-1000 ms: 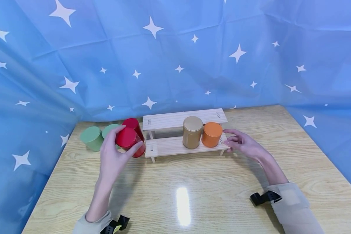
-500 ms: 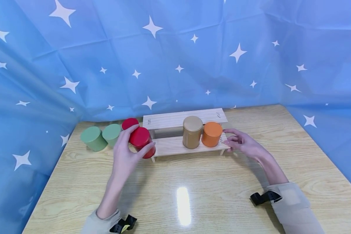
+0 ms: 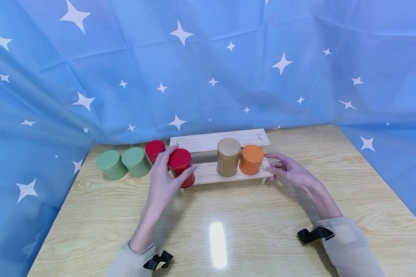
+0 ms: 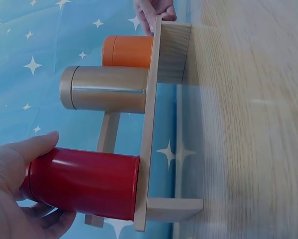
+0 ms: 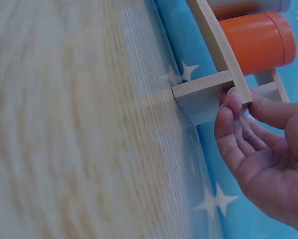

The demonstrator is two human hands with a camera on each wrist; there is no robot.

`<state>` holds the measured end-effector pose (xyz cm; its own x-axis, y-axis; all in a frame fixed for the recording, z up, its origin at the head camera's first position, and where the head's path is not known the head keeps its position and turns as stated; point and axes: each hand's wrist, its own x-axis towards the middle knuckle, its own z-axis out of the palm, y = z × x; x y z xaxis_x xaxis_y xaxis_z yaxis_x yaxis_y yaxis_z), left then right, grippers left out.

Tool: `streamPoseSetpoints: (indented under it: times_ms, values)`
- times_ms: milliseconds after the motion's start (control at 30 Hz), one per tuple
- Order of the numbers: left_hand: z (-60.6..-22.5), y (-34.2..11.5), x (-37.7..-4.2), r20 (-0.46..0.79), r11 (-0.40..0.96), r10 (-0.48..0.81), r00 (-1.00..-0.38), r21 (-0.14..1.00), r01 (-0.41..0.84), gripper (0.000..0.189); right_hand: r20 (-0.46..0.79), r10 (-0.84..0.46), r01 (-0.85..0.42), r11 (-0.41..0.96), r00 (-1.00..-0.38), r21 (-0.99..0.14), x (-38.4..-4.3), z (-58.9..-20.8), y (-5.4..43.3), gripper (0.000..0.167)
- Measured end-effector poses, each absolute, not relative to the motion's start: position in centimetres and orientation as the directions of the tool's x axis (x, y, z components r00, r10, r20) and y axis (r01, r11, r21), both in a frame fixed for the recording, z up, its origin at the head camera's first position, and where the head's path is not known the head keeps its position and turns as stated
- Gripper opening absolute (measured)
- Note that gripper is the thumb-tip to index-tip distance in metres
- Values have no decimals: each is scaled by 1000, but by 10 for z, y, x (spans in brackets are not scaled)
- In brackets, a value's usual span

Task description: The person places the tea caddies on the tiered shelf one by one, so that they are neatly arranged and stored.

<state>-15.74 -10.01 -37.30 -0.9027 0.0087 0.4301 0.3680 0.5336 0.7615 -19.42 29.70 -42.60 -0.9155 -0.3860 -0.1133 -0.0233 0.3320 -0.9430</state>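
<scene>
My left hand (image 3: pixel 164 182) grips a red lidded canister (image 3: pixel 181 163) near its top, thumb on one side and fingers on the other. The canister stands upright at the left end of the lower board of a two-tier wooden shelf (image 3: pixel 208 174); in the left wrist view its base is right at the board (image 4: pixel 148 149). At the shelf's right end, my right hand (image 3: pixel 287 171) pinches the lower board's edge, thumb above and fingers below, as the right wrist view shows. Beside it on that board are an orange canister (image 3: pixel 251 159) and a taller gold canister (image 3: pixel 228 157).
Left of the shelf, two green canisters (image 3: pixel 111 165) and another red canister (image 3: pixel 155 148) stand on the wooden table (image 3: pixel 256 223). The shelf's upper board (image 3: pixel 208 141) lies behind. A blue star-patterned cloth (image 3: pixel 208 61) hangs at the back and sides.
My left hand has carried the red canister rightward, from beside the shelf to the left end of its lower board. The right hand stays at the shelf's right end.
</scene>
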Motion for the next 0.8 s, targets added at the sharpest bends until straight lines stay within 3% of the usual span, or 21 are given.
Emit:
streamPoseSetpoints:
  times_ms: [800]
  values:
    - [-373, -65, -174, 343, 494, 66, -937, 804, 329, 78, -115, -378, -24, 345, -919, -938, -194, -425, 297, 58]
